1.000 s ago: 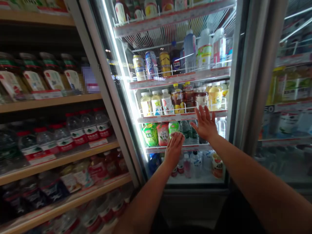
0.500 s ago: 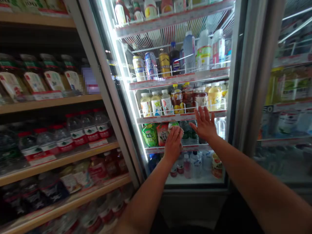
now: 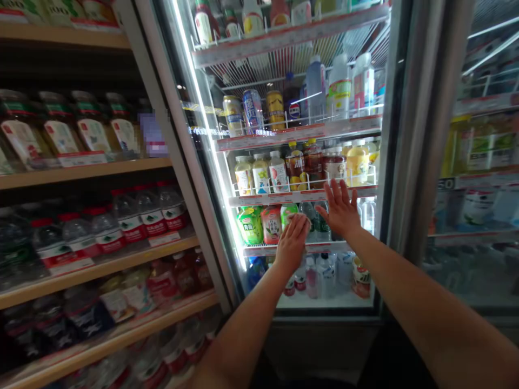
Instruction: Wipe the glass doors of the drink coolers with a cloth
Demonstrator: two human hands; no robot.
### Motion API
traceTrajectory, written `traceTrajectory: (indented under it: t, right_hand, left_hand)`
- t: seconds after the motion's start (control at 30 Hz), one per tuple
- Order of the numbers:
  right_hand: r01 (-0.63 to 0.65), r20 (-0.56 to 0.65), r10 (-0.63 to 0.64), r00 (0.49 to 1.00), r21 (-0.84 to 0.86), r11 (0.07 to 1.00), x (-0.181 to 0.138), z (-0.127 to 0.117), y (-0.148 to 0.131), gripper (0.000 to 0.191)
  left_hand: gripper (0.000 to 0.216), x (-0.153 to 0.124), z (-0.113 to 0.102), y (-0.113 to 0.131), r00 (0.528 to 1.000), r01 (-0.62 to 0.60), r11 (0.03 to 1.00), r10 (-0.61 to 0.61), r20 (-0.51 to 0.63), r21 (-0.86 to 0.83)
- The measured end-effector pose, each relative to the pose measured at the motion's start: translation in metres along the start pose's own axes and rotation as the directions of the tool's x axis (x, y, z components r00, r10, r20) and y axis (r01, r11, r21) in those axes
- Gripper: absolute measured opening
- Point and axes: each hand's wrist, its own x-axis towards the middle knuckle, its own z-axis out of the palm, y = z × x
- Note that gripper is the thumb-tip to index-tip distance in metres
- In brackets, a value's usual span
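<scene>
Spread wide with nothing in it, my right hand (image 3: 341, 212) has its palm facing the lit, glass-fronted drinks fridge (image 3: 389, 162) and its fingers fanned apart and pointing up. My left hand (image 3: 291, 244) is lower and just beside it, fingers laid flat and close together. Under those fingertips sits a small pale thing (image 3: 303, 218). I cannot tell what it is, or whether I am gripping it or only pressing on it. I also cannot tell whether my palms are touching glass or are just short of it.

Both hands are level with the third shelf down, a white wire rack with a red and white price strip (image 3: 259, 250). Left of my left hand stand a squat green-labelled plastic bottle (image 3: 250, 225) and a red-labelled bottle (image 3: 271, 226). A light green bottle (image 3: 287, 212) is partly hidden behind my left fingers. Between my two hands, and behind my right palm, are clear plastic water bottles (image 3: 320, 222).

On the rack above is a row of pale and amber juice bottles (image 3: 295, 165), and the next rack up holds upright drink cans (image 3: 253, 111). Small bottles with coloured caps (image 3: 312, 270) stand on the fridge floor, below my left wrist.

Well off to my left, open wooden shelves (image 3: 101, 265) carry rows of clear water bottles with red labels (image 3: 130, 224).
</scene>
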Motion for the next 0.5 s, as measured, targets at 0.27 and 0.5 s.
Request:
traceTrajectory:
  t: [0.27,0.5]
  right_hand:
    - [0.015,-0.012,-0.015,1.000,0.005,1.000,-0.002,-0.001,-0.001,0.079]
    - [-0.007,-0.012,0.007,1.000,-0.002,1.000,-0.001,-0.001,-0.002,0.074]
  left_hand:
    - [0.054,-0.029,0.026,0.018,0.982,-0.178,0.983,0.175,0.076,0.033]
    - [0.056,0.003,0.003,-0.002,0.993,-0.115,0.993,0.114,0.013,0.021]
